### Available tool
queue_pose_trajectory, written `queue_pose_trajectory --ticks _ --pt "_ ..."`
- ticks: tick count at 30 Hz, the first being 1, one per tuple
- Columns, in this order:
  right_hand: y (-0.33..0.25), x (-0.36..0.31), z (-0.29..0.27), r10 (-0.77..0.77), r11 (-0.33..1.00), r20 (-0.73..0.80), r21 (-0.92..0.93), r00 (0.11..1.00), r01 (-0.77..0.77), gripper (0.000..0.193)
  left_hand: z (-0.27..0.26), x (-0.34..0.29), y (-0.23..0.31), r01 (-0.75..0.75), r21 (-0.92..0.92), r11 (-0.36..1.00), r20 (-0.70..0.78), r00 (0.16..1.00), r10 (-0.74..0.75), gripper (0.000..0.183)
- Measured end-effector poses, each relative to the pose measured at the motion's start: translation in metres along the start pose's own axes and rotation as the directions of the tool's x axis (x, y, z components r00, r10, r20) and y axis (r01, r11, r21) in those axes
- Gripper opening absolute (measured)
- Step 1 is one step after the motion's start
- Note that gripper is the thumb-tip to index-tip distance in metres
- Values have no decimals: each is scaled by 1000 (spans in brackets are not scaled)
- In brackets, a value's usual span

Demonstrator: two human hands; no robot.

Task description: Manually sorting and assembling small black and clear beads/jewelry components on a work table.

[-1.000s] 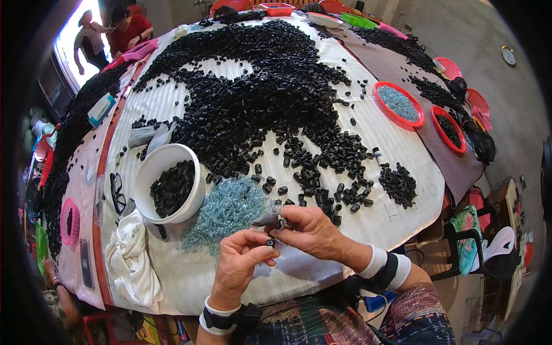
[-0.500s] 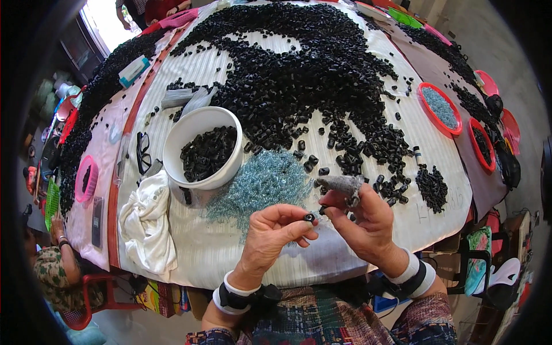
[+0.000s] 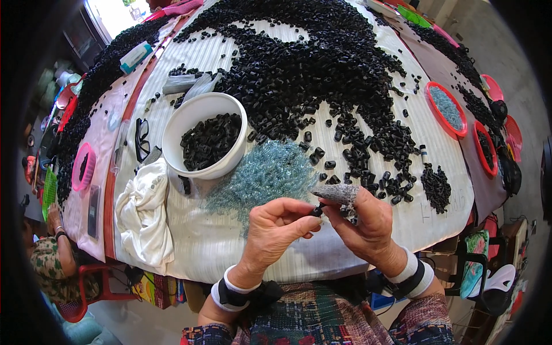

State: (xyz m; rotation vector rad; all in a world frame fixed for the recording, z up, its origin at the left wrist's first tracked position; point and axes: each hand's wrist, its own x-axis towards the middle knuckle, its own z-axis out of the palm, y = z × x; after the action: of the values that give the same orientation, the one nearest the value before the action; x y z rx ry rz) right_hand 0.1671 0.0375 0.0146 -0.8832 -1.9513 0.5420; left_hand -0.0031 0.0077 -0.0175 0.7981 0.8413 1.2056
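Observation:
My left hand (image 3: 275, 227) pinches a small black cylindrical part (image 3: 317, 211) between thumb and fingertips. Against that part, my right hand (image 3: 368, 227) closes its thumb and a finger wearing a grey knitted finger sleeve (image 3: 339, 193). Whatever the right fingertips grip is mostly hidden; a dark bit shows at the thumb tip. Just beyond both hands spreads a heap of small clear bluish pieces (image 3: 269, 172). A white bowl (image 3: 234, 164) of black parts stands left of that heap. Loose black cylinders (image 3: 379, 149) lie scattered past my right hand.
A large mound of black cylinders (image 3: 310, 69) covers the far table. Left lie a white cloth (image 3: 144, 215), eyeglasses (image 3: 141, 141) and a pink basket (image 3: 85, 172). Right are red-rimmed trays (image 3: 447, 110) and a small black pile (image 3: 437, 188). Another person's arm (image 3: 62, 244) shows at far left.
My hands have come together, bringing the left hand's black part against the right fingertips. The grey-sleeved finger has lowered toward the thumb. The view has shifted slightly.

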Motion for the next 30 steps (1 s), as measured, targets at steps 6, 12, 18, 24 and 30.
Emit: queue_pose_trajectory --ticks 6,12,18,24,30 --pt "1 -2 1 -39 995 34 -89 999 41 30 -3 -1 -2 3 14 1000 -2 1000 -3 21" --pt "4 -7 3 -33 988 72 -151 997 43 25 -1 -2 -6 18 30 999 -44 999 -16 20" --pt "2 -9 5 -35 991 96 -124 995 47 24 2 -3 -6 49 69 996 -67 997 -45 19" --pt "-1 -11 7 -52 992 130 -110 990 66 24 6 -7 -9 90 46 995 -84 993 -86 12" --pt "-7 -2 -2 -53 998 103 19 993 51 36 1 -6 -15 77 -141 987 -46 995 -85 13"
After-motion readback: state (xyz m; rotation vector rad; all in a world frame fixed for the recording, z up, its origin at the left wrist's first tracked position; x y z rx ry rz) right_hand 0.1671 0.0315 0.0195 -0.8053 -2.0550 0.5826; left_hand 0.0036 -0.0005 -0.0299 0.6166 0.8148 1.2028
